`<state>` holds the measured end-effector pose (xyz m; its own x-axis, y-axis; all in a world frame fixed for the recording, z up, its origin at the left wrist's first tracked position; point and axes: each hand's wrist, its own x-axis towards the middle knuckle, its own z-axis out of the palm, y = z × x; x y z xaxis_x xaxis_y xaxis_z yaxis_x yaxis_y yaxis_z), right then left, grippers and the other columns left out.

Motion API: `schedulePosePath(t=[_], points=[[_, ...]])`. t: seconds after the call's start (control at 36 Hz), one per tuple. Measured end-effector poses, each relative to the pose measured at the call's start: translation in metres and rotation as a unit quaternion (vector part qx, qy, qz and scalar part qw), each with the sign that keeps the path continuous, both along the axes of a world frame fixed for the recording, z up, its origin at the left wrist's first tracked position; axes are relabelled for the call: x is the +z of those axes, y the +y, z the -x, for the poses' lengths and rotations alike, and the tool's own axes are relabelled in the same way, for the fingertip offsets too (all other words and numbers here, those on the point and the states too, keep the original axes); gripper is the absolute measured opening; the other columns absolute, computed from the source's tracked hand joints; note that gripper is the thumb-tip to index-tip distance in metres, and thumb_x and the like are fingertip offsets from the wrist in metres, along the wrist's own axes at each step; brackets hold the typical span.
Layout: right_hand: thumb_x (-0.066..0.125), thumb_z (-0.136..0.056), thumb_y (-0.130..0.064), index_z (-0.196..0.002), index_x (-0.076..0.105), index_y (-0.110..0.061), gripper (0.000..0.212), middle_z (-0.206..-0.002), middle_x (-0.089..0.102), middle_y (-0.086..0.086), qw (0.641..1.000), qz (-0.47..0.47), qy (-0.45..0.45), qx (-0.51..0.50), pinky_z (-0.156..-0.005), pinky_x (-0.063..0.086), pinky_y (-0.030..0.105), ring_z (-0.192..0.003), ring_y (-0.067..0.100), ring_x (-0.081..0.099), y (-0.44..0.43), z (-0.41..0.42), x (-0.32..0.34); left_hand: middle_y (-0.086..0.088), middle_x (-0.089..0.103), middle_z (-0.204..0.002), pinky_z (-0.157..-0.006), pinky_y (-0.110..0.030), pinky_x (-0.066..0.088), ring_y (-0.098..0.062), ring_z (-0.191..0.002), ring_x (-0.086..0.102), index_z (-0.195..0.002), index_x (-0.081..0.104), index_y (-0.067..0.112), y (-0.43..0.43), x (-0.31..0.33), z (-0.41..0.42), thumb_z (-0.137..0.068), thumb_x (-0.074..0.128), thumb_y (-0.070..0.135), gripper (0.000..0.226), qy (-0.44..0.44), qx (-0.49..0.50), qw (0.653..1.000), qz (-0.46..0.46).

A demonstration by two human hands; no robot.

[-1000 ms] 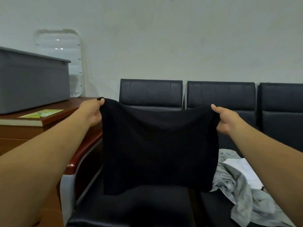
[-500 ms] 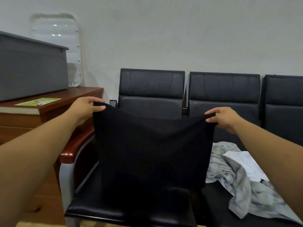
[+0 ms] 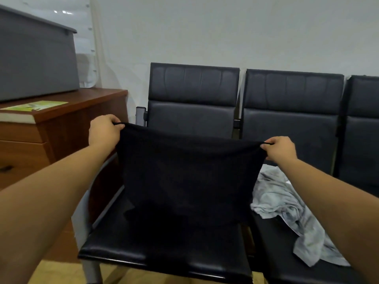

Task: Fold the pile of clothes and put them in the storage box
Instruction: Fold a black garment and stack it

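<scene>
Holds the black garment (image 3: 188, 177) stretched at mid-frame by its 2 top corners, fingers of left hand (image 3: 103, 131) and right hand (image 3: 280, 148) clamped on the edge, likely to lay it flat on the chair seat (image 3: 164, 249) for folding, with gray clothes (image 3: 287, 206) at lower right and the storage box (image 3: 34, 64) at upper left.

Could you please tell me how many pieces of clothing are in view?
2. A black garment hangs over the left seat, gripped by the left hand and right hand; a crumpled grey garment lies on the next seat. More could be hidden under it.
</scene>
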<state>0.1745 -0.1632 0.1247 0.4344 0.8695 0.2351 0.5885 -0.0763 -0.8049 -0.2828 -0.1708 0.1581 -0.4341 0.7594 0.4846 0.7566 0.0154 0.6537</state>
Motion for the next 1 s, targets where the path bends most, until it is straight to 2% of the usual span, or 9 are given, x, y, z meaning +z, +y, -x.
schedulePosePath(t=[0.11,0.28,0.33,0.39,0.5,0.61,0.72,0.89,1.0], points=[[0.070,-0.091,-0.014,-0.076,0.071,-0.031,0.022,-0.089,0.073,0.004,0.999,0.000,0.036,0.035,-0.091,0.058,0.048,-0.094,0.027,0.070,0.014,0.005,-0.005,-0.014,0.057,-0.127,-0.091,-0.041,0.048,-0.032,-0.109,0.058,-0.113,0.068,0.014,0.012,0.006,-0.004,-0.094,0.063,0.025,0.023,-0.029,0.008,1.000,-0.004],[0.068,-0.091,-0.013,-0.082,0.073,-0.030,0.020,-0.100,0.074,0.006,0.985,-0.120,0.122,0.027,-0.096,0.056,0.049,-0.101,0.026,0.069,0.025,0.004,0.023,-0.012,0.060,-0.122,-0.092,-0.042,0.047,-0.031,-0.111,0.058,-0.115,0.064,0.015,0.013,0.031,-0.005,-0.097,0.058,0.025,0.021,-0.068,0.039,0.996,-0.047],[0.064,-0.094,-0.008,-0.097,0.074,-0.020,0.015,-0.098,0.071,0.007,0.973,-0.159,0.163,0.038,-0.096,0.056,0.044,-0.096,0.021,0.067,0.019,0.006,0.039,-0.011,0.061,-0.121,-0.089,-0.037,0.044,-0.029,-0.111,0.057,-0.114,0.063,0.014,0.008,0.042,-0.004,-0.098,0.056,0.024,0.020,-0.089,0.039,0.992,-0.080],[0.060,-0.097,-0.005,-0.108,0.071,-0.013,0.017,-0.089,0.068,0.002,0.962,-0.179,0.198,0.063,-0.084,0.057,0.031,-0.085,0.013,0.064,0.009,0.008,0.050,-0.008,0.061,-0.118,-0.085,-0.031,0.040,-0.024,-0.109,0.056,-0.113,0.062,0.012,-0.001,0.050,-0.006,-0.099,0.055,0.022,0.019,-0.116,0.034,0.987,-0.110],[0.059,-0.099,-0.004,-0.094,0.069,-0.018,0.018,-0.090,0.068,-0.001,0.947,-0.172,0.249,0.106,-0.078,0.055,0.023,-0.085,0.011,0.065,-0.020,0.003,0.045,-0.001,0.056,-0.109,-0.086,-0.031,0.041,-0.017,-0.102,0.052,-0.114,0.060,0.013,-0.025,0.039,0.001,-0.099,0.055,0.022,0.018,-0.134,-0.011,0.985,-0.108],[0.062,-0.094,0.000,-0.088,0.073,-0.020,0.024,-0.087,0.073,0.000,0.954,-0.109,0.248,0.129,-0.084,0.051,0.028,-0.089,0.017,0.066,-0.043,-0.008,0.005,-0.004,0.057,-0.108,-0.088,-0.035,0.043,-0.020,-0.102,0.053,-0.116,0.060,0.012,-0.048,-0.002,0.011,-0.099,0.053,0.018,0.019,-0.128,-0.099,0.986,-0.031],[0.060,-0.093,0.003,-0.095,0.073,-0.011,0.019,-0.097,0.073,0.008,0.944,-0.044,0.290,0.151,-0.100,0.048,0.038,-0.104,0.026,0.064,-0.066,-0.013,-0.046,-0.011,0.051,-0.089,-0.068,-0.033,0.034,-0.025,-0.087,0.047,-0.094,0.057,0.008,-0.072,-0.047,0.026,-0.099,0.049,0.007,0.010,-0.148,-0.203,0.963,0.099],[0.051,-0.096,0.004,-0.110,0.064,0.001,0.019,-0.110,0.070,0.020,0.911,0.109,0.341,0.205,-0.090,0.056,0.040,-0.095,0.030,0.071,-0.099,-0.014,-0.096,-0.012,0.045,-0.079,-0.063,-0.033,0.038,-0.023,-0.071,0.046,-0.083,0.048,0.009,-0.101,-0.087,0.049,-0.099,0.039,-0.003,0.022,-0.252,-0.285,0.874,0.302],[0.051,-0.095,0.001,-0.118,0.064,0.005,0.026,-0.117,0.071,0.023,0.903,0.178,0.326,0.215,-0.092,0.051,0.042,-0.101,0.032,0.072,-0.104,-0.017,-0.115,-0.016,0.050,-0.087,-0.058,-0.030,0.049,-0.025,-0.073,0.052,-0.092,0.049,0.005,-0.111,-0.100,0.055,-0.100,0.038,-0.001,0.015,-0.205,-0.313,0.824,0.425]])
